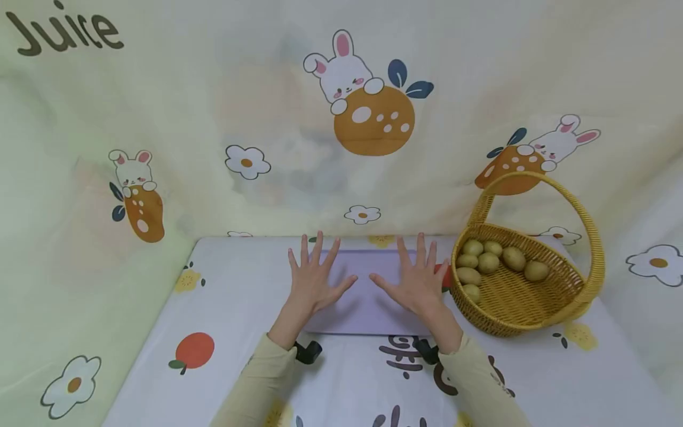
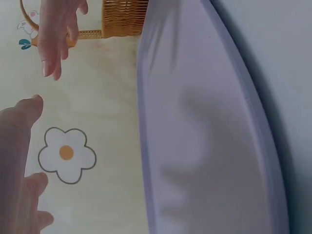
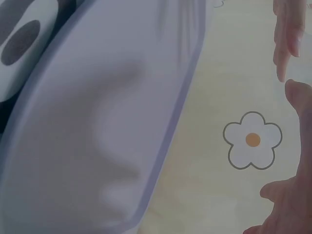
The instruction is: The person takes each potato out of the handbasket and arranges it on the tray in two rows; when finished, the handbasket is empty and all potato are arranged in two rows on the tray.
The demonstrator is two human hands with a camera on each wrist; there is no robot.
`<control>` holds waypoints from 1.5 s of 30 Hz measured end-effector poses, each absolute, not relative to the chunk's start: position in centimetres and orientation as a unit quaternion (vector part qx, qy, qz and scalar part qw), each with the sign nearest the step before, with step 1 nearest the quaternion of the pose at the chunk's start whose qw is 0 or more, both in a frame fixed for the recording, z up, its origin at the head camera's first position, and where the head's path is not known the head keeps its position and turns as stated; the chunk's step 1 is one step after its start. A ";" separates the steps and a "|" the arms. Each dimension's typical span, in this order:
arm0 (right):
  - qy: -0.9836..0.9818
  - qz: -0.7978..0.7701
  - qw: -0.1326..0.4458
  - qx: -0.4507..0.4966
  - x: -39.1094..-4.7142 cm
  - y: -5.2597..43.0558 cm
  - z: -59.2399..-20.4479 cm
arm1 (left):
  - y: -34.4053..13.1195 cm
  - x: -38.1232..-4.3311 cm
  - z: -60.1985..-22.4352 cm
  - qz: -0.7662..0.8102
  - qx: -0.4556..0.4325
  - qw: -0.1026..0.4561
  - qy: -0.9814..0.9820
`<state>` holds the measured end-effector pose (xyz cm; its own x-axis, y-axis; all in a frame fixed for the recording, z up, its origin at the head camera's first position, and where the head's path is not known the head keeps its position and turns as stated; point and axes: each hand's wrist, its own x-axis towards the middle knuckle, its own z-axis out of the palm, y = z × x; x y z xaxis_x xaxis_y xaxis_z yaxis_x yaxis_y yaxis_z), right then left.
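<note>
Both hands hover with fingers spread over a shallow lavender tray [image 1: 368, 317] on the table. My left hand [image 1: 313, 281] is over the tray's left side and holds nothing. Over its right side my right hand [image 1: 421, 284] is likewise spread, palm down, with nothing in it. Shadows of the fingers fall on the tray's flat floor [image 2: 195, 122] in the left wrist view. To the right of the right hand stands a wicker basket [image 1: 520, 305] with a tall arched handle. Several potatoes [image 1: 488, 262] lie in it, mostly toward its left and back.
A white cloth printed with fruit and lettering covers the table [image 1: 240, 279]. Behind it hangs a cream backdrop [image 1: 288, 118] with rabbits and flowers. The basket handle [image 1: 592, 249] rises well above the table at the right. Small dark wrist cameras [image 1: 308, 353] sit under both wrists.
</note>
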<state>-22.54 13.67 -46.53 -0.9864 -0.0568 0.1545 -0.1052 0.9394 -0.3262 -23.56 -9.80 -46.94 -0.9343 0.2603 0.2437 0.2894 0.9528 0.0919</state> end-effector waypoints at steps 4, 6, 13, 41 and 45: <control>-0.982 0.168 0.073 0.040 -23.1 14.1 -45.9 | -9.6 -24.3 -46.4 -0.065 -0.144 0.111 -0.981; -0.982 0.168 0.070 0.042 -23.1 14.1 -45.9 | -9.8 -24.4 -46.4 -0.062 -0.142 0.109 -0.982; -0.982 0.174 0.055 0.045 -22.5 13.8 -46.5 | -10.5 -24.0 -47.2 -0.060 -0.133 0.098 -0.984; -0.980 0.187 0.043 0.053 -22.1 14.6 -48.2 | -13.7 -23.6 -50.0 -0.080 -0.094 0.070 -0.990; -0.980 0.188 0.047 0.056 -22.1 14.6 -48.3 | -14.3 -23.7 -50.5 -0.113 -0.099 0.081 -0.985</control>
